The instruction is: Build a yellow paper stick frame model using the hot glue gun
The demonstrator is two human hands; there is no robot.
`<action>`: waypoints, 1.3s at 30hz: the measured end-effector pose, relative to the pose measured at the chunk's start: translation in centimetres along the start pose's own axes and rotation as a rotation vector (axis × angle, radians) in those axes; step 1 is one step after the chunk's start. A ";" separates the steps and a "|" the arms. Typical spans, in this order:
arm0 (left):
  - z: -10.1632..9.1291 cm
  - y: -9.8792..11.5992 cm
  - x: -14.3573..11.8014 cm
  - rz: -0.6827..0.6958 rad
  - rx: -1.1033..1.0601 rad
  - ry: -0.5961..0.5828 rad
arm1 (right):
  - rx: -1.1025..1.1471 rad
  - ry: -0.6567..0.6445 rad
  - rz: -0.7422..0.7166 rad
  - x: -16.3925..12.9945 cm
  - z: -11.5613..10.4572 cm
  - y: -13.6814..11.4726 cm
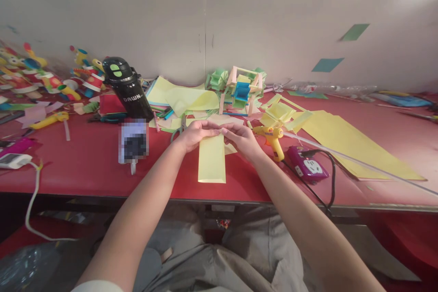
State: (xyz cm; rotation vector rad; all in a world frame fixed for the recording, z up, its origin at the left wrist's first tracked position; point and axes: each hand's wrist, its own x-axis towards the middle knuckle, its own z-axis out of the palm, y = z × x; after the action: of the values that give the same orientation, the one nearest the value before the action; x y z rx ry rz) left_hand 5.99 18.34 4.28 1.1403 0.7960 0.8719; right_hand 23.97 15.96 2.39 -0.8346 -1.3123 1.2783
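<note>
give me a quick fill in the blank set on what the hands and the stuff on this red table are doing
1. Both hands, left hand and right hand, hold the far end of a strip of ____ paper.
2. The glue gun lies to the ____ of the right hand.
3. The black bottle has a ____ button on its lid.

Missing words: yellow; right; green

Left hand (pixel 195 134) and right hand (pixel 241 139) meet fingertip to fingertip at the far end of a yellow strip (pixel 212 160), which lies flat on the red table (pixel 85 164). Glue gun (pixel 272 139) just right of right hand; black bottle (pixel 127 87) stands further left. Socket (pixel 307 166) beside glue gun.
</note>
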 end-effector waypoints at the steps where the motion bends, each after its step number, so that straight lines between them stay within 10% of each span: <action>1: 0.0 0.0 0.0 0.000 0.001 0.005 | 0.005 0.008 0.004 0.0 0.0 0.0; 21: -0.4 -0.5 0.4 0.134 0.253 0.068 | -0.084 0.027 0.060 0.1 0.1 0.4; 39: -1.0 -0.2 0.8 0.153 0.124 0.329 | -0.333 0.213 -0.235 0.6 -0.6 0.6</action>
State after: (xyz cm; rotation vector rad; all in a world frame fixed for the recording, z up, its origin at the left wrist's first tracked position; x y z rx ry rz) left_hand 5.54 19.47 3.74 1.1944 1.0532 1.1706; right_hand 24.30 16.80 1.84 -0.9850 -1.4222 0.7753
